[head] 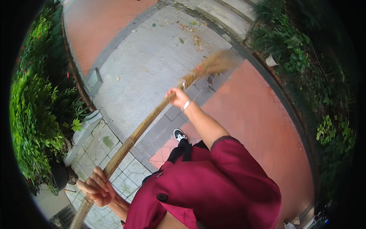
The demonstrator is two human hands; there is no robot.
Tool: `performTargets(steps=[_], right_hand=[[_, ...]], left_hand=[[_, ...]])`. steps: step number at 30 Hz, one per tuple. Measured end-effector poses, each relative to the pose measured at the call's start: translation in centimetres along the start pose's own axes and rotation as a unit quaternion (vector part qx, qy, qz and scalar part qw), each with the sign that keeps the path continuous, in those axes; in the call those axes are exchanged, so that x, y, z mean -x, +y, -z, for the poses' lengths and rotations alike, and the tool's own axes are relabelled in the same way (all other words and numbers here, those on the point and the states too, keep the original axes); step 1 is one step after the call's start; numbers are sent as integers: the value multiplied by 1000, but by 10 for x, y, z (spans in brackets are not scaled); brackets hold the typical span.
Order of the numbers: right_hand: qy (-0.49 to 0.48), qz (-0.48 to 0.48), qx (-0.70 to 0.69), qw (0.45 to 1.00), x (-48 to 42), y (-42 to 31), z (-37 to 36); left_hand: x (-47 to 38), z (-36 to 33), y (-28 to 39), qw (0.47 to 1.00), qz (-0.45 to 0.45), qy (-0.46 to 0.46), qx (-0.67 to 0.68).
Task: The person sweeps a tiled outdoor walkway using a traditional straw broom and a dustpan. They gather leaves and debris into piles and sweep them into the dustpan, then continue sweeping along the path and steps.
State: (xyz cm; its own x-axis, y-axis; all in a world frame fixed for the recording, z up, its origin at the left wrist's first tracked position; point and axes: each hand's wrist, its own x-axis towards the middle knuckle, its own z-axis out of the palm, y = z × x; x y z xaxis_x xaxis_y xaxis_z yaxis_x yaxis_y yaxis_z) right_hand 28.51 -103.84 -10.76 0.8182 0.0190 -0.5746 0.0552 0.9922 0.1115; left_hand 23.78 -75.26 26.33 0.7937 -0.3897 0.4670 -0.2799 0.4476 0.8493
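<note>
A long-handled straw broom slants across the view. Its wooden handle (134, 137) passes from the lower left up towards the centre. My left hand (98, 186) grips the handle near its lower-left end. Farther up, just below a metal binding (181, 83), my right hand (177, 97) is closed around the same handle, with a white band on the wrist. The straw head (218, 63), tied with a red cord, is blurred and lies over the edge where grey paving meets red tile. Fallen leaves (197, 40) are scattered on the grey paving beyond the head.
Red paving (257, 123) stretches to the right, bordered by a dark kerb (286, 106) and a planted bed (297, 51). Stone steps (228, 17) rise at the top. Leafy shrubs (34, 114) and a dark pot (59, 176) stand on the left. A white pot (270, 60) lies among plants.
</note>
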Motion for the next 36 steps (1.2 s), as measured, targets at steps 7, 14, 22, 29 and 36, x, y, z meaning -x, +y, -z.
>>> performTargets(steps=[7,14,22,29,36], right_hand=[[-38,44,62,996,8,-5,-100],[50,83,-71,993,116,76,11],[277,42,-110,954,151,110,114],[-25,-126,-100,987,-25,187,-40],[-148,-49,-10,988,-111,87,-177]], left_hand=[[-24,67,1,995,-57,34,75],[-67,142,-26,944,53,102,309],[-91,101,-105,945,226,55,228],[-122,161,67,992,-23,66,105],[-106,106,40,986,-154,60,-8]])
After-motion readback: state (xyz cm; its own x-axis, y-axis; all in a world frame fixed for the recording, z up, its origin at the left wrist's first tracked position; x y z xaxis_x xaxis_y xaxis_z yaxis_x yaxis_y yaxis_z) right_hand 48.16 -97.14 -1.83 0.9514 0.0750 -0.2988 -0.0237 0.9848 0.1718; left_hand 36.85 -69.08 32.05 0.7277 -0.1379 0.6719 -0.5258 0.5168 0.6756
